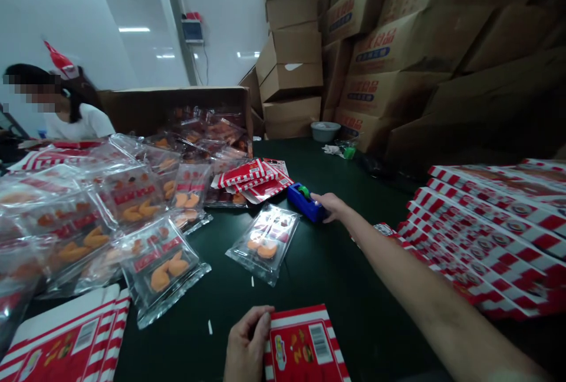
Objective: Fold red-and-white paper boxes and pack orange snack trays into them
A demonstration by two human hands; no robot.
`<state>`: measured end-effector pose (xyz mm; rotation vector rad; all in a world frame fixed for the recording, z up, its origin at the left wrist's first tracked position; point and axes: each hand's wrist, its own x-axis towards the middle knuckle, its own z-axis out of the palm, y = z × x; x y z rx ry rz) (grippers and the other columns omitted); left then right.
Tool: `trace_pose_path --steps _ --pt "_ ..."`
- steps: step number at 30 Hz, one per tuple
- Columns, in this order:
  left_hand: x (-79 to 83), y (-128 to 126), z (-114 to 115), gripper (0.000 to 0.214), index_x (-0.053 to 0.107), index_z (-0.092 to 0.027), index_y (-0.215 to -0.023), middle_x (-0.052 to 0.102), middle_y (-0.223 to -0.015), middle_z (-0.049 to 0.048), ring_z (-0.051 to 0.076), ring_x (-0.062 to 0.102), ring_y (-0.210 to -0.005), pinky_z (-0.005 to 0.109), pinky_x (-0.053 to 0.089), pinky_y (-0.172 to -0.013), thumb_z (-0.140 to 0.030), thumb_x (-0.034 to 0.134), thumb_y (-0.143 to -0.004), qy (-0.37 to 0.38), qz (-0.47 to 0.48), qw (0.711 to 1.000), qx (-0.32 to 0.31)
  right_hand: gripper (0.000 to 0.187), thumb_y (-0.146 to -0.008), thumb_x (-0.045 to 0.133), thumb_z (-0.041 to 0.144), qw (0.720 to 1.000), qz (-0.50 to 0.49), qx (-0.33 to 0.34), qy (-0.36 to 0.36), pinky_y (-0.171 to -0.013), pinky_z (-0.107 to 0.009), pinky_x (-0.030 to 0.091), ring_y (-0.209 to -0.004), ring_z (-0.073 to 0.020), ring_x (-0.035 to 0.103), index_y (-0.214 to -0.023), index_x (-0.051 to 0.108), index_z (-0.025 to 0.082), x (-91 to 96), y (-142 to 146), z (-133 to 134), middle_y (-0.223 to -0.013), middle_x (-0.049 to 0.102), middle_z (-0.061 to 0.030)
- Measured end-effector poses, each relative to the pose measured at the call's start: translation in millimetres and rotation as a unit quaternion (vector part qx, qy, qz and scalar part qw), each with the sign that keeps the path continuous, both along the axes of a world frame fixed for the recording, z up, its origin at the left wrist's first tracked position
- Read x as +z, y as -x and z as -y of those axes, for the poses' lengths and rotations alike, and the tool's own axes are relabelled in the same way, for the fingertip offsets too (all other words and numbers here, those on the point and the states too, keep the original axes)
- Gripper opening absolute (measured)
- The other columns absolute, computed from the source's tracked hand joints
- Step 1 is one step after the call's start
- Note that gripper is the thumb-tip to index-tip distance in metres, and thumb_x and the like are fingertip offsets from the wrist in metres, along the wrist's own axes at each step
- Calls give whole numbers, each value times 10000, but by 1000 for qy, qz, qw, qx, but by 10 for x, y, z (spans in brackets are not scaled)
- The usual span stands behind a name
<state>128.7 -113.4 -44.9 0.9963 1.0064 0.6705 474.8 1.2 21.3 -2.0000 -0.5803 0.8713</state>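
My left hand grips the left edge of a red carton with white stripes, a barcode and food pictures, at the front of the table. My right hand reaches forward, its fingers closed at the right end of a blue tape dispenser with a green roll; whether they also pinch tape is hidden. Just left of the dispenser lies a clear sealed packet with orange, crescent-shaped pieces. Behind it are several red-striped flat packs.
Clear packets pile up on the left before an open cardboard box. Striped cartons lie front left and stack high at right. Shipping boxes and a grey bowl stand behind. A person is at far left.
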Motion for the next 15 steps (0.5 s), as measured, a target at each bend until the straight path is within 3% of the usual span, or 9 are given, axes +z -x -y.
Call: trace_pose_path --steps 4,9,15 --pt "-36 -2 -26 518 688 -175 -833 722 -788 67 272 676 -719 370 544 -648 -636 712 -597 9 28 1000 -5 305 -914 575 305 996 -55 -30 -61 -792 -398 542 -960 -204 613 -1179 557 155 55 70 14 -1161 590 -83" --pt "-121 -25 -37 513 697 -168 -809 716 -775 63 255 660 -715 337 525 -622 -638 703 -602 -25 14 1000 8 293 -927 554 317 980 -86 -52 -169 -784 -380 543 -946 -193 615 -1175 558 163 -137 238 327 -1162 590 -82" --pt "-123 3 -70 511 667 -170 -829 702 -759 51 273 665 -785 337 529 -629 -642 677 -634 -32 3 999 -11 294 -921 564 317 977 -129 -50 -161 -780 -385 544 -931 -193 622 -1165 564 152 -349 344 391 -1132 604 -78"
